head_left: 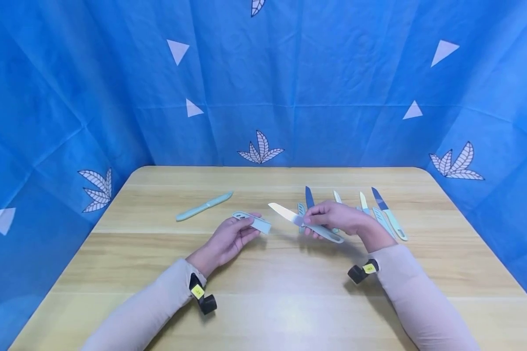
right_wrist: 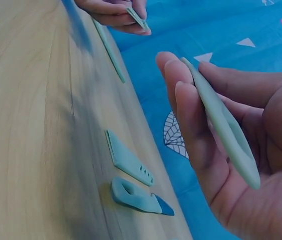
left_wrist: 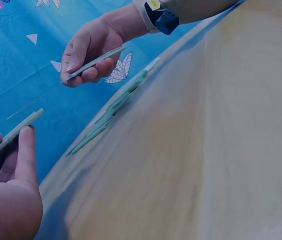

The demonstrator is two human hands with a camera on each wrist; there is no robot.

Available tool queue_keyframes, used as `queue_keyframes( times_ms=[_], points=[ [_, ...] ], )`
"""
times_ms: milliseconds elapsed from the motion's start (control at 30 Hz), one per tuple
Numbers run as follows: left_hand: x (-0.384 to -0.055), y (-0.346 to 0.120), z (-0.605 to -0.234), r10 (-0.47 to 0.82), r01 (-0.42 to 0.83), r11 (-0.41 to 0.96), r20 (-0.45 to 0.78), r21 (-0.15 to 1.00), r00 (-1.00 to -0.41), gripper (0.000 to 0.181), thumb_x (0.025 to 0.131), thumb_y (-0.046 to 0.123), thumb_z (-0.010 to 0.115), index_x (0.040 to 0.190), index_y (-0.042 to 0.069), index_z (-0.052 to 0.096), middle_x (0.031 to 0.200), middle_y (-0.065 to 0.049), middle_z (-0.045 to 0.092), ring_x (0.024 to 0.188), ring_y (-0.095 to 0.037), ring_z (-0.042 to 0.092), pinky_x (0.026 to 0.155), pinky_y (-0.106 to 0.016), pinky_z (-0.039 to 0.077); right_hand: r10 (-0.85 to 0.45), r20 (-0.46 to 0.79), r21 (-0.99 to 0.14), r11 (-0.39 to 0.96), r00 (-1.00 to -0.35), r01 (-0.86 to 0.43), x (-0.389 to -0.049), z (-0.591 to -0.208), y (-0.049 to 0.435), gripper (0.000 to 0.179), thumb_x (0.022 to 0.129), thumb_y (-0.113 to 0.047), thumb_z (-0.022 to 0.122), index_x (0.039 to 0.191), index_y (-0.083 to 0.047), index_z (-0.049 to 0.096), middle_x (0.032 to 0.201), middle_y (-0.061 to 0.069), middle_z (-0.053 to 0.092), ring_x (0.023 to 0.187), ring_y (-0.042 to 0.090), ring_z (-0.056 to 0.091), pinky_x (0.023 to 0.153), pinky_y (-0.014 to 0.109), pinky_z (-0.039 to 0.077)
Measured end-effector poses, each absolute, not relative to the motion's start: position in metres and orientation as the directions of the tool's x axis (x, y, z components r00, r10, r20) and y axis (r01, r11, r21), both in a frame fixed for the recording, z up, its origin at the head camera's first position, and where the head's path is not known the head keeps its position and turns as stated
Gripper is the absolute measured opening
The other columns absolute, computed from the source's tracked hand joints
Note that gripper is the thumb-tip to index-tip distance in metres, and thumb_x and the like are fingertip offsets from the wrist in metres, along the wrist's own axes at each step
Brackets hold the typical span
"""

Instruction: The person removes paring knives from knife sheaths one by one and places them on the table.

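Observation:
My left hand (head_left: pixel 233 239) pinches a pale green knife sheath (head_left: pixel 260 225) with slots near one end, held above the table. In my right hand (head_left: pixel 334 218) is a knife, gripped near where the blade meets its pale green handle (head_left: pixel 329 234). Its bright blade (head_left: pixel 285 213) points left toward the sheath, and a gap separates the two. The right wrist view shows the knife handle (right_wrist: pixel 228 132) between thumb and fingers, the blade hidden there. In the left wrist view the sheath (left_wrist: pixel 18 131) sits between the left thumb and fingers.
A sheathed pale green knife (head_left: pixel 204 206) lies at the table's left. Behind and right of my right hand lie several knives, among them a dark-bladed one (head_left: pixel 388 212), and loose sheaths such as this slotted one (head_left: pixel 382 220). A blue curtain (head_left: pixel 263 87) hangs behind the wooden table (head_left: pixel 268 312).

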State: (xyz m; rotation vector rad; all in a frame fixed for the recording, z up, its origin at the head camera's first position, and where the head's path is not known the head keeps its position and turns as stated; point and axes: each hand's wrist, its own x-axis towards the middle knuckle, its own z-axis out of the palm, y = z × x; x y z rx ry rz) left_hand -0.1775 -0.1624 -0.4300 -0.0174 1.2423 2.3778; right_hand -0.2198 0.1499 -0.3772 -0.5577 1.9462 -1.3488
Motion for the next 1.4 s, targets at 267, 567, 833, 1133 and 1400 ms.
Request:
queue_keyframes(
  times_ms=[267,567,833,1133,1400],
  points=[
    [-0.188,-0.163,-0.419,0.371,-0.371,-0.422,-0.217,0.827,-0.903,0.039,0.101,0.007,0.051,0.134,-0.010,0.039,0.117,-0.021,0.058,0.095,-0.020,0.066,0.096,-0.028,0.053,-0.646,-0.296,-0.923,0.384,-0.704,0.036,-0.222,-0.374,0.146,0.030,0.101,-0.019,0.055,0.113,0.007,0.063,0.104,0.027,0.066,0.088,0.036,0.065,0.069,0.035,0.058],
    [-0.198,-0.160,-0.414,0.362,-0.349,-0.304,-0.231,0.886,-0.903,0.030,0.100,0.006,0.052,0.125,-0.009,0.043,0.106,-0.017,0.061,0.087,-0.019,0.065,0.094,-0.031,0.055,-0.606,-0.269,-0.931,0.364,-0.748,0.040,-0.224,-0.374,0.139,0.030,0.104,-0.019,0.050,0.117,0.006,0.058,0.106,0.018,0.068,0.096,0.042,0.063,0.076,0.040,0.058],
    [-0.210,-0.155,-0.411,0.322,-0.322,-0.285,-0.226,0.903,-0.919,0.025,0.099,0.004,0.053,0.121,-0.007,0.046,0.103,-0.016,0.061,0.085,-0.019,0.065,0.090,-0.029,0.057,-0.571,-0.268,-0.935,0.350,-0.776,0.065,-0.228,-0.374,0.134,0.033,0.105,-0.018,0.047,0.121,0.010,0.054,0.108,0.025,0.065,0.098,0.037,0.063,0.080,0.037,0.055],
    [-0.223,-0.152,-0.405,0.316,-0.306,-0.248,-0.222,0.919,-0.923,0.024,0.099,0.007,0.055,0.119,-0.006,0.053,0.103,-0.015,0.064,0.088,-0.020,0.066,0.087,-0.028,0.058,-0.502,-0.253,-0.931,0.360,-0.827,0.067,-0.230,-0.374,0.127,0.034,0.102,-0.018,0.053,0.123,0.009,0.057,0.112,0.031,0.063,0.099,0.036,0.062,0.088,0.038,0.055],
    [-0.233,-0.150,-0.401,0.334,-0.290,-0.203,-0.212,0.935,-0.919,0.029,0.099,0.010,0.058,0.124,-0.006,0.054,0.106,-0.016,0.065,0.091,-0.021,0.067,0.083,-0.026,0.059,-0.441,-0.254,-0.933,0.347,-0.861,0.097,-0.236,-0.375,0.120,0.033,0.101,-0.016,0.056,0.122,0.010,0.056,0.110,0.024,0.067,0.084,0.018,0.063,0.084,0.034,0.058]
  ],
)
